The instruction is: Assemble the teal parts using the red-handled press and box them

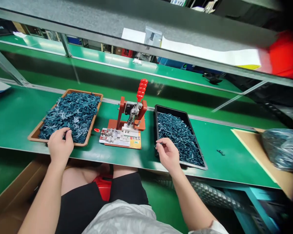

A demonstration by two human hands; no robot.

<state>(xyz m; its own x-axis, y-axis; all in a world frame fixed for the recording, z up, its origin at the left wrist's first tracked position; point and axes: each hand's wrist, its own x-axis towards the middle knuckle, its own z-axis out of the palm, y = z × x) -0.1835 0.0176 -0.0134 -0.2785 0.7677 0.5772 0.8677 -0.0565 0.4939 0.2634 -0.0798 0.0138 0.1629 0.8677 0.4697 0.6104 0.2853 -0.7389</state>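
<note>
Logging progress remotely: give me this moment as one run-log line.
left hand: on dark plastic parts in brown tray | right hand: at black tray rim | red-handled toggle press: untouched

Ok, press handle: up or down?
Up: the red-gripped clamp handle stands raised above the press's red frame, leaning slightly.

1. Your left hand (60, 147) rests its fingertips on a loose heap of flat dark-teal plastic parts (70, 117), inside a brown-rimmed tray (85, 92).
2. Your right hand (168, 155) sits over the near edge of a black tray (172, 112), piled with smaller dark-teal parts (180, 138).
</note>
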